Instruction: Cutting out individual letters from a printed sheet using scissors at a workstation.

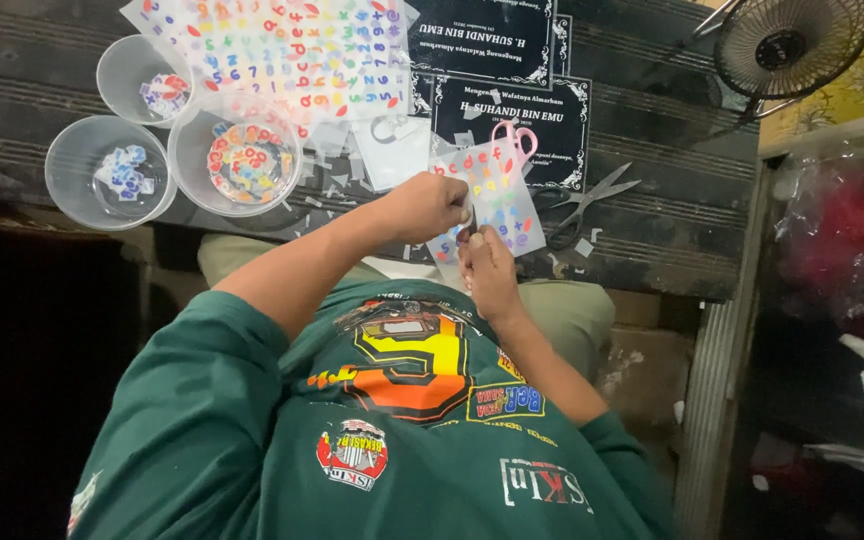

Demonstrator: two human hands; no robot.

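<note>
My left hand and my right hand meet at the near edge of a dark wooden table. Together they pinch the lower left part of a small clear sticker sheet covered in coloured letters and digits. The left hand's fingers are curled on the sheet's left edge, and the right hand's fingertips grip it from below. A pink scissors handle shows at the sheet's top edge. I cannot tell whether it lies under the sheet.
Three clear plastic cups hold cut stickers at the left. A large sticker sheet lies at the back, beside black printed cards. Grey scissors lie to the right. A fan and a shelf with bags stand at the right.
</note>
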